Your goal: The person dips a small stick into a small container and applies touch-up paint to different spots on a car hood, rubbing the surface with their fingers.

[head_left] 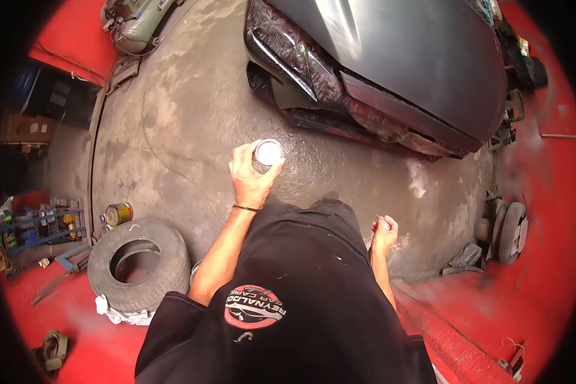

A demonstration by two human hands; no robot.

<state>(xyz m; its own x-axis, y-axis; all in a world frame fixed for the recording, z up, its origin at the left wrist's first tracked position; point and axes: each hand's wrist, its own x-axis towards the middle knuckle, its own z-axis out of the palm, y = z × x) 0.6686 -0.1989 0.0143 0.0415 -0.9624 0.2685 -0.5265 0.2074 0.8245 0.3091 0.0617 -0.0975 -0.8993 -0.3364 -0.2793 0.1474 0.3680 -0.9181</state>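
My left hand point(249, 174) is wrapped round a small round can point(269, 152), held out in front of me above the floor. The can's top is bright white, and I cannot tell whether that is a lid or its contents. My right hand point(384, 234) is low at my right side, its fingers curled closed. Something thin and pale may show at its fingertips, too small to name. Ahead stands a dark car point(416, 70) with a dull grey panel and crinkled plastic film point(294, 51) over its light.
A tyre point(137, 264) lies at my left, with a yellow-labelled tin point(118, 214) behind it. A blue rack of bottles point(41, 224) stands farther left. At the far left is a compressor tank point(141, 32). Another tyre point(513, 232) stands at the right. A thin cable point(166, 168) crosses the floor.
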